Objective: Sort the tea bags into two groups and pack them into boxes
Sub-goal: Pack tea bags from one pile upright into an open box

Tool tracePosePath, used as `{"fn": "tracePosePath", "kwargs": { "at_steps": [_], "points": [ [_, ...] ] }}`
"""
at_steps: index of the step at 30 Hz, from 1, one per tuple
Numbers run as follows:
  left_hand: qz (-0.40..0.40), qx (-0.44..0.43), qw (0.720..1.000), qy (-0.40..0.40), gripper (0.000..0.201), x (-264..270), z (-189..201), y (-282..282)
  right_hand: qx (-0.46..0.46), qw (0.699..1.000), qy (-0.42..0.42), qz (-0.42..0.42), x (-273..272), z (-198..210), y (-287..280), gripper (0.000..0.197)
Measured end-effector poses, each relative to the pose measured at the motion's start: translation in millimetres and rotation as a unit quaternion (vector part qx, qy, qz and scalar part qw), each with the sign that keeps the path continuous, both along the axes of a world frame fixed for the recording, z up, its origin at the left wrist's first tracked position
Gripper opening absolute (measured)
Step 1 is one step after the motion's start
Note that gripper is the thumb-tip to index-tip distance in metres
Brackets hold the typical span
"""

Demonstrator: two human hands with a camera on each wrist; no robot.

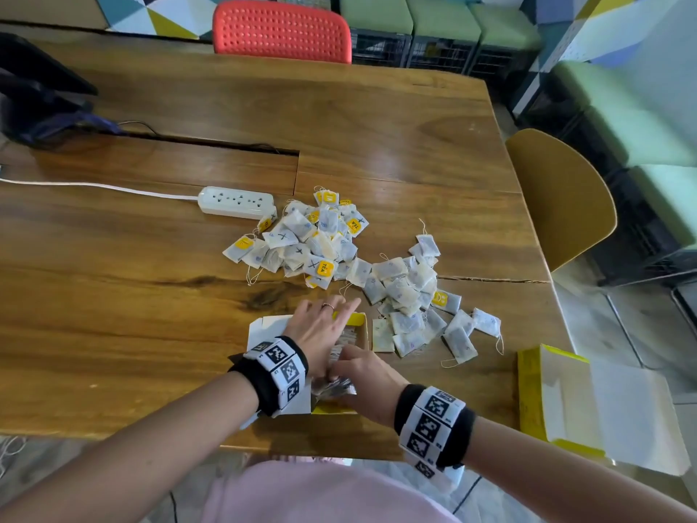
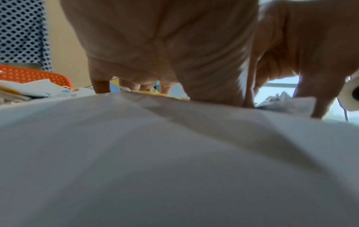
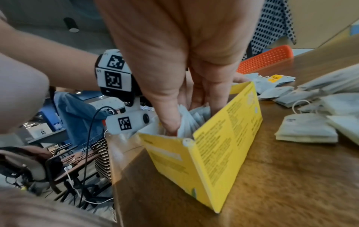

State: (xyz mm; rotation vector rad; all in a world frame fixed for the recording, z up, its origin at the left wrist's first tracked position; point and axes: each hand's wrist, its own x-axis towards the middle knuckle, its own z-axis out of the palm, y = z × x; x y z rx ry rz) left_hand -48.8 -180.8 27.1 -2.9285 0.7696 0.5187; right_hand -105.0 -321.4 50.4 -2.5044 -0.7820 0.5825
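Note:
An open yellow tea box (image 1: 357, 318) stands near the table's front edge, partly filled with upright tea bags (image 3: 200, 115). My left hand (image 1: 328, 315) lies flat over the box's left side, fingers straight and spread, resting on the white flap (image 2: 174, 153). My right hand (image 3: 186, 116) reaches down into the yellow box (image 3: 223, 145), a bunch of tea bags pinched between thumb and fingers; in the head view the right hand (image 1: 352, 362) covers them. One loose pile of bags (image 1: 301, 239) carries X marks and yellow tags. Another pile (image 1: 407, 292) lies to the right.
A second yellow box (image 1: 535, 394) lies open at the table's right front corner. A white power strip (image 1: 237, 201) with its cable sits behind the left pile. A red chair (image 1: 281, 32), a yellow chair (image 1: 558, 198) and a black bag (image 1: 34, 96) surround the table.

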Motion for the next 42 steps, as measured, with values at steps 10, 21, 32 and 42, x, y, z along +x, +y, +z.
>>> {"fn": "tracePosePath", "kwargs": {
  "at_steps": [10,21,32,42],
  "points": [
    [0.068,0.005,0.998,-0.005,0.099,1,-5,-2,-0.053,0.998,-0.020,-0.015,4,-6,1,0.032],
    [0.106,-0.055,0.991,0.066,0.080,13,1,12,-0.059,0.998,-0.011,0.031,11,-2,-1,0.025],
    [0.092,-0.129,0.987,-0.006,0.094,-1,16,8,-0.055,0.998,0.007,0.001,22,-5,-4,0.023],
    [0.079,-0.149,0.972,0.166,0.041,-16,38,-6,0.056,0.996,-0.023,-0.065,27,-3,-35,0.028]
  ]
}}
